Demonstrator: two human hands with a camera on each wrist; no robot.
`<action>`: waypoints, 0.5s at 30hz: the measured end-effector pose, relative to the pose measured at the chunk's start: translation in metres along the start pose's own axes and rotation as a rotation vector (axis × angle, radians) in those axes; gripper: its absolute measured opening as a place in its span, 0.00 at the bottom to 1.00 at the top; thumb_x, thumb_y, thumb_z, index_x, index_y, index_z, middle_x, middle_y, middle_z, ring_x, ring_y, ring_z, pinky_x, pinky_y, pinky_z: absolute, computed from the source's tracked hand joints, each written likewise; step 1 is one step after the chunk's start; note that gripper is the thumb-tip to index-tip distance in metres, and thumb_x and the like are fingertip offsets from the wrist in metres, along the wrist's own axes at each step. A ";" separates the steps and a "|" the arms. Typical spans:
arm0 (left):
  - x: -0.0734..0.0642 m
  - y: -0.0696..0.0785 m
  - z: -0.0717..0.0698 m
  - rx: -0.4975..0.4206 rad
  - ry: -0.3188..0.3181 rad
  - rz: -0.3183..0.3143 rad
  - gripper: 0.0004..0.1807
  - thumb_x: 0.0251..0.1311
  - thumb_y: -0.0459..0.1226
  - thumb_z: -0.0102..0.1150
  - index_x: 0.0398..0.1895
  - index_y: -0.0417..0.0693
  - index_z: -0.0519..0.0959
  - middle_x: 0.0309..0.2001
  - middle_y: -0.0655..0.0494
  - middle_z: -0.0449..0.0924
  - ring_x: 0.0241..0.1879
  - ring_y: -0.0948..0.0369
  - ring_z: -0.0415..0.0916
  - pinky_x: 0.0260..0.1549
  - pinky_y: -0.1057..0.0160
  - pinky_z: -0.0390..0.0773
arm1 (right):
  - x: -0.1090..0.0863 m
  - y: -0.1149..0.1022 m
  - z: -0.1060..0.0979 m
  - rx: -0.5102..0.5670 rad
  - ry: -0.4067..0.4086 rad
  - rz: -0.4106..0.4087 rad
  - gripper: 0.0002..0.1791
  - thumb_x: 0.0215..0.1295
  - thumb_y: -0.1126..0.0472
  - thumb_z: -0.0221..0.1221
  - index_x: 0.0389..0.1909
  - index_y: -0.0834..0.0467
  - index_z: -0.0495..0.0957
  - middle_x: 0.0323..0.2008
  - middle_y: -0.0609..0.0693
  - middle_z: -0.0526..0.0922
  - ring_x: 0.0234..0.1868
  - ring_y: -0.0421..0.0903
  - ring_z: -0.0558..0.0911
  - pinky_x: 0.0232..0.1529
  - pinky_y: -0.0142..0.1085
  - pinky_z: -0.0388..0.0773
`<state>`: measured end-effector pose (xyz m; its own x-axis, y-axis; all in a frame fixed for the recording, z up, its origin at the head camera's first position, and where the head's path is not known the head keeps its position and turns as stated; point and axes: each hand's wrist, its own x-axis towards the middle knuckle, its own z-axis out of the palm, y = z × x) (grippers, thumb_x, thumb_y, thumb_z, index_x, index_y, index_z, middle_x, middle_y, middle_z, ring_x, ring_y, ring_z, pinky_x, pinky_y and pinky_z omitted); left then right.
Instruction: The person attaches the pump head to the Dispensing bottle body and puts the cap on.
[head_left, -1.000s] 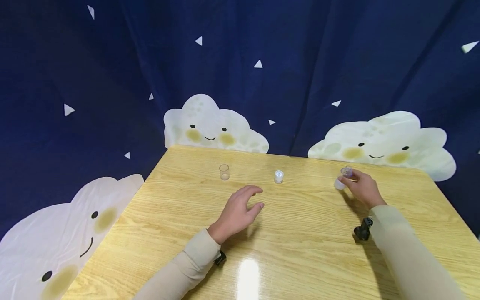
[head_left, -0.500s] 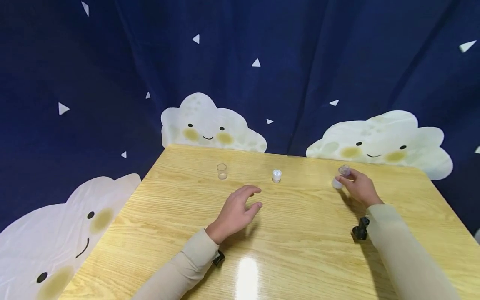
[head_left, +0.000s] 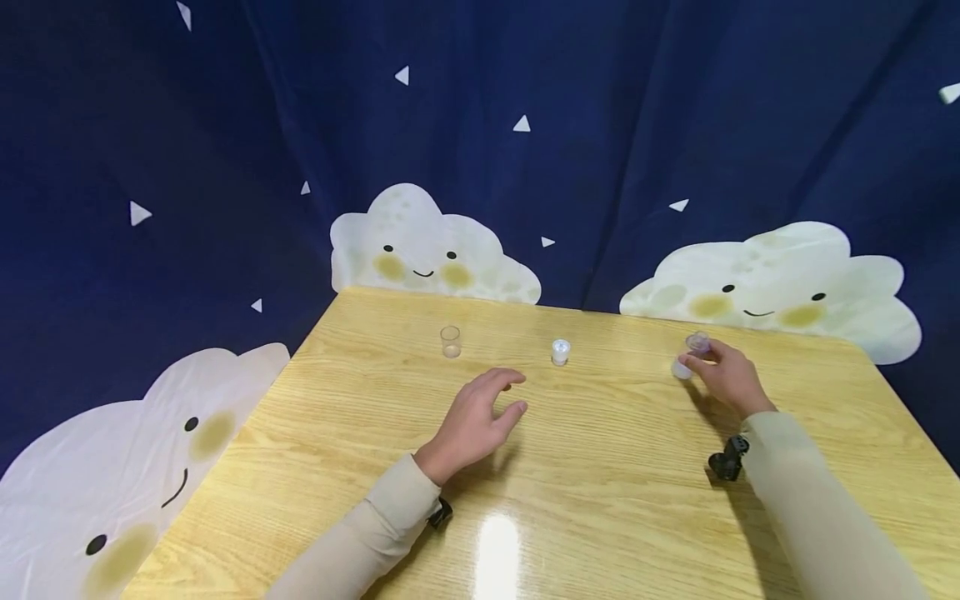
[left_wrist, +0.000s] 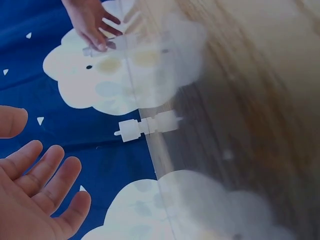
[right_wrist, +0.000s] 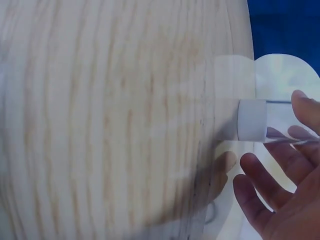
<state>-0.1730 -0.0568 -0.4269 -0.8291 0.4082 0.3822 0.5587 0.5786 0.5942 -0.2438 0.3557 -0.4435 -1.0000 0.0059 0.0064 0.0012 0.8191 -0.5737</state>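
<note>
My right hand (head_left: 729,379) pinches a clear plastic cup (head_left: 698,342) between thumb and fingers at the right of the table. A white cylinder (right_wrist: 252,120) fills the cup's lower end or sits under it; I cannot tell which. A similar small white cylinder (head_left: 560,352), with a thin tip on top in the left wrist view, stands mid-table. Further left another clear cup (head_left: 450,342) stands upright. My left hand (head_left: 474,419) hovers over the wood with thumb and fingers spread apart, nearest the middle white cylinder, holding nothing.
The wooden table (head_left: 592,500) has a glossy surface with a bright reflection near the front. A dark blue curtain (head_left: 570,150) with white clouds hangs behind its back edge. Each wrist wears a small black camera (head_left: 727,458).
Both hands keep their places and poses. The view shifts slightly sideways between frames; cups and white cylinders stay where they were on the table.
</note>
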 end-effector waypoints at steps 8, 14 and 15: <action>0.001 0.000 -0.002 -0.004 -0.008 -0.025 0.21 0.67 0.42 0.57 0.60 0.46 0.77 0.58 0.52 0.80 0.54 0.55 0.79 0.53 0.55 0.78 | 0.000 -0.004 0.002 0.008 0.030 -0.022 0.33 0.75 0.44 0.49 0.60 0.72 0.69 0.58 0.77 0.74 0.58 0.73 0.74 0.51 0.60 0.75; -0.001 0.002 0.001 -0.016 -0.016 -0.030 0.21 0.67 0.42 0.57 0.60 0.46 0.76 0.58 0.53 0.80 0.54 0.54 0.79 0.54 0.55 0.78 | -0.005 0.000 0.006 0.037 0.039 -0.031 0.34 0.75 0.44 0.48 0.63 0.72 0.66 0.57 0.73 0.75 0.58 0.70 0.75 0.49 0.57 0.78; 0.000 0.003 0.001 -0.011 -0.015 -0.022 0.21 0.67 0.42 0.57 0.60 0.46 0.76 0.58 0.53 0.80 0.54 0.54 0.79 0.54 0.55 0.78 | -0.005 0.001 0.005 0.038 0.044 -0.029 0.34 0.75 0.44 0.48 0.62 0.71 0.67 0.57 0.73 0.75 0.58 0.70 0.75 0.48 0.56 0.78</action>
<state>-0.1719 -0.0547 -0.4258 -0.8409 0.4060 0.3579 0.5397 0.5797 0.6105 -0.2384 0.3536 -0.4485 -0.9982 0.0084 0.0592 -0.0291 0.7970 -0.6033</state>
